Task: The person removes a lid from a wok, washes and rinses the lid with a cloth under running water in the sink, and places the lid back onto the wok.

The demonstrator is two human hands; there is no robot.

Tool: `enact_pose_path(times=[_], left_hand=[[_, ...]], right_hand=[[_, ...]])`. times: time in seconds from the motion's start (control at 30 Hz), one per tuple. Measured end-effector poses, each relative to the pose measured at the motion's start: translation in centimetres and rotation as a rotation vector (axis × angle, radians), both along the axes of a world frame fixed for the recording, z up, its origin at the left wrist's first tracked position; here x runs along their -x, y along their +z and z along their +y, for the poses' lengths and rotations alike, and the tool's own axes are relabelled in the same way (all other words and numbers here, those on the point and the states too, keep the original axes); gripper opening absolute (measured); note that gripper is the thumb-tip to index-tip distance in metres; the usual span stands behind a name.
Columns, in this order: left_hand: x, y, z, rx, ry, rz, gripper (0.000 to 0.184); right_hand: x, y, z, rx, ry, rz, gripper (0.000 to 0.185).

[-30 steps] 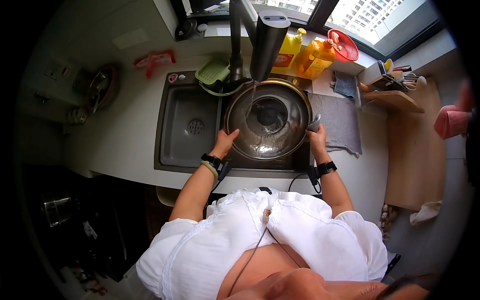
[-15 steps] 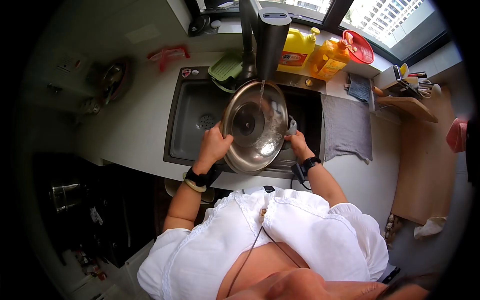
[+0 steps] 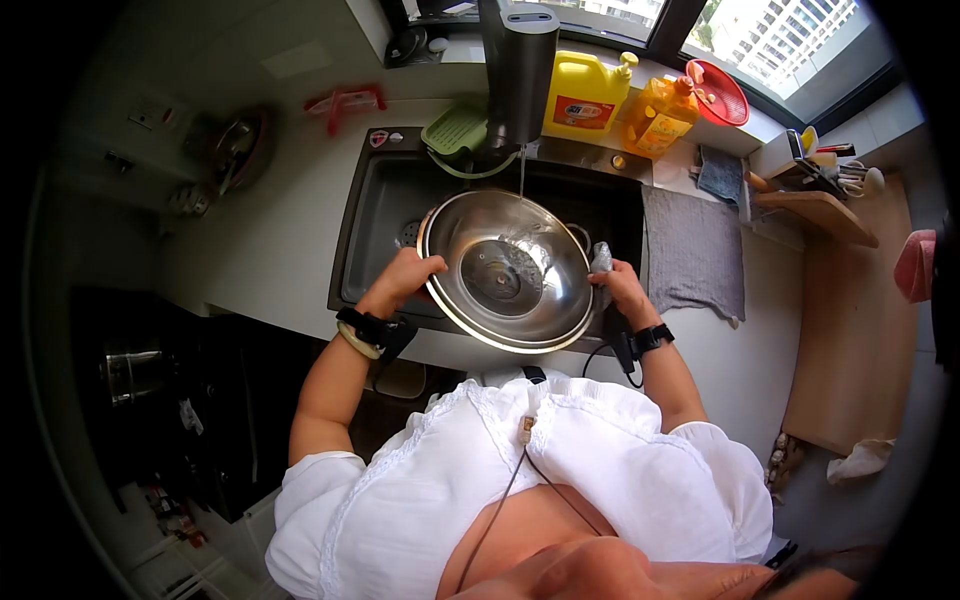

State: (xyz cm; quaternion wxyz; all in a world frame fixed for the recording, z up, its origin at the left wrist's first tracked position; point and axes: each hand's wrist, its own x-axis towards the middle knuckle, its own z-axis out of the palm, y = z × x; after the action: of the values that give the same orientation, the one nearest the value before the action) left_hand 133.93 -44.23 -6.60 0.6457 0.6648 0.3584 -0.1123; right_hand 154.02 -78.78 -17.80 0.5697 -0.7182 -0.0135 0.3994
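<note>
A shiny stainless steel basin (image 3: 500, 320) is held tilted above the sink (image 3: 352, 250), its hollow side towards me. My left hand (image 3: 405, 275) grips the left rim with the thumb over the edge. On the other side, my right hand (image 3: 625, 288) closes at the right rim, with a crumpled grey cloth (image 3: 601, 258) between fingers and metal. A thin stream of water drops from the dark faucet (image 3: 520, 90) at the basin's far edge. Some water shows inside it.
A green drain basket (image 3: 455, 132) sits behind the sink. Beyond stand a yellow jug (image 3: 585, 95) and an orange soap bottle (image 3: 661, 118). A grey towel (image 3: 695, 255) lies to the right, near a wooden board (image 3: 850, 330). A red strainer (image 3: 722, 92) is by the window.
The basin has turned and tipped, so its inside faces me more, and its lower edge swung right. My left hand moved left; my right hand moved slightly right. Water keeps running.
</note>
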Motion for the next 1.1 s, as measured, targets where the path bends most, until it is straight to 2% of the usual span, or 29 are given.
enact_pose_path(times=[0.07, 0.17, 0.23, 0.3, 0.37, 0.43, 0.47, 0.63, 0.7, 0.73, 0.83, 0.87, 0.9, 1.0, 1.03, 1.1], left_hand=[[0.1, -3.2, 0.0, 0.243, 0.059, -0.024, 0.019], [-0.9, -9.0, -1.8, 0.458, 0.091, -0.086, 0.014], [-2.0, -9.1, -3.5, 0.474, 0.143, -0.127, 0.013], [-2.3, -8.7, -4.6, 0.433, 0.208, -0.182, 0.012], [-1.8, -9.8, -3.6, 0.235, 0.155, -0.19, 0.012], [-0.7, -3.5, -4.0, 0.015, 0.133, -0.267, 0.012], [0.0, -1.4, -3.9, -0.108, 0.12, -0.269, 0.013], [2.3, 0.9, -2.2, -0.467, 0.081, -0.26, 0.016], [3.0, 1.5, -2.4, -0.63, 0.071, -0.229, 0.018], [3.1, 3.1, -3.4, -0.638, 0.104, -0.264, 0.029], [3.4, 4.7, -5.0, -0.873, 0.103, -0.185, 0.042], [3.7, 4.7, -5.5, -0.907, 0.132, -0.218, 0.048], [3.7, 5.1, -5.9, -0.926, 0.158, -0.216, 0.048], [3.9, 6.0, -7.0, -0.98, 0.227, -0.211, 0.045], [4.0, 6.0, -7.0, -0.999, 0.241, -0.214, 0.044], [4.4, 5.9, -6.9, -1.046, 0.28, -0.233, 0.043]], right_hand=[[-1.5, 3.6, -1.3, 0.05, -0.022, -0.164, 0.021], [-3.2, 7.3, -2.7, 0.199, -0.074, -0.456, 0.026], [-3.6, 9.3, -2.9, 0.313, -0.068, -0.586, 0.029], [-4.0, 8.8, -3.3, 0.317, -0.104, -0.563, 0.028], [-4.0, 6.3, -3.3, 0.215, -0.144, -0.461, 0.025], [-2.8, 2.8, -2.6, 0.001, -0.185, -0.285, 0.021], [-1.7, 2.1, -1.5, -0.014, -0.174, -0.213, 0.02], [0.8, -4.0, 4.1, -0.117, -0.078, -0.007, 0.024], [0.8, -6.1, 5.8, -0.124, -0.069, -0.058, 0.027], [0.5, -6.3, 6.4, -0.125, -0.064, -0.084, 0.029], [-1.5, -5.1, 7.5, 0.192, 0.007, -0.45, 0.038], [-2.0, -4.1, 7.8, 0.09, -0.061, -0.493, 0.047], [-3.5, -6.5, 8.1, -0.128, -0.124, -0.493, 0.056], [-5.8, 0.7, 8.0, -0.463, -0.175, 0.294, 0.057], [-7.2, -0.1, 8.0, -0.501, -0.156, 0.467, 0.045], [-7.5, -1.4, 8.3, -0.626, -0.228, 0.671, 0.035]])
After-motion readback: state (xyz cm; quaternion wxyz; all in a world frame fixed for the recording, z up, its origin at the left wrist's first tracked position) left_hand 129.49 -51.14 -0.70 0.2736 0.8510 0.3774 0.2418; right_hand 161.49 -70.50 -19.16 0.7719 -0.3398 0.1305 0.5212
